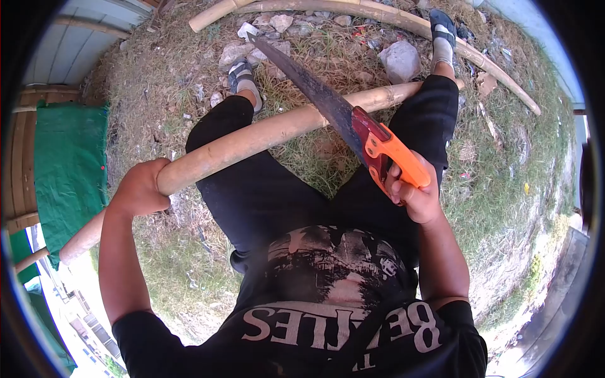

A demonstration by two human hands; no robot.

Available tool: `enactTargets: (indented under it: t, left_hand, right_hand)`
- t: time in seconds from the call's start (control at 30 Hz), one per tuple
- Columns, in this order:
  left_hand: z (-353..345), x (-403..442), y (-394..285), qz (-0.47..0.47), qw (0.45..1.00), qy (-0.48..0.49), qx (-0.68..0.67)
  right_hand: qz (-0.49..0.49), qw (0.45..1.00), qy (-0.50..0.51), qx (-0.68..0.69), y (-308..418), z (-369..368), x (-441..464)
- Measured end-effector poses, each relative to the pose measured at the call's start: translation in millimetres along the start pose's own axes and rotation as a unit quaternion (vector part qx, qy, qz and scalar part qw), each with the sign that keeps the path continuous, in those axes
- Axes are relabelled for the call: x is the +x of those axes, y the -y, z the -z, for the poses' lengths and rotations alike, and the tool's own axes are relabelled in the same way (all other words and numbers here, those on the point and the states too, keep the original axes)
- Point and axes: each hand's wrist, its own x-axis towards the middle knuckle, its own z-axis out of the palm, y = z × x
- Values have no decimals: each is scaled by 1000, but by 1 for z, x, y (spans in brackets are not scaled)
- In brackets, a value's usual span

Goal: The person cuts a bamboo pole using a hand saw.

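A long bamboo pole lies slantwise across both thighs, its near part running past the left side of my body. My left hand is closed around it. In my right hand is a hand saw, gripped by its orange handle. The dark blade points up and to the left, passing over the middle of the pole. Whether the teeth touch the bamboo I cannot tell.
More bamboo poles lie on the ground beyond my feet. A large pale rock sits near my right foot, with smaller stones by the left. A green sheet hangs at left. Dry grass and litter cover the ground.
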Motion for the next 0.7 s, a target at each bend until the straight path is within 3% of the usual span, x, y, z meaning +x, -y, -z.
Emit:
enactTargets:
  t: [0.03, 0.13, 0.23, 0.43, 0.53, 0.7]
  left_hand:
    - [-4, -5, -3, 1, 1000, -15, 17]
    - [-27, -20, -17, -31, 970, -198, 137]
    - [-47, -17, -12, 49, 974, -180, 127]
    - [-36, -12, -12, 57, 982, -145, 106]
    - [-30, -13, -16, 48, 983, -125, 123]
    - [-28, -7, -17, 47, 983, -127, 122]
  right_hand:
    - [-3, 1000, 0, -4, -1, 2, -4]
    - [-3, 1000, 3, -17, 1, 10, -13]
    - [0, 1000, 22, -18, 7, 17, -17]
    - [-54, 999, -7, 4, 17, 18, -11]
    - [-4, 998, 8, -69, 37, 34, -53]
    - [-26, 999, -38, -11, 57, 37, -42]
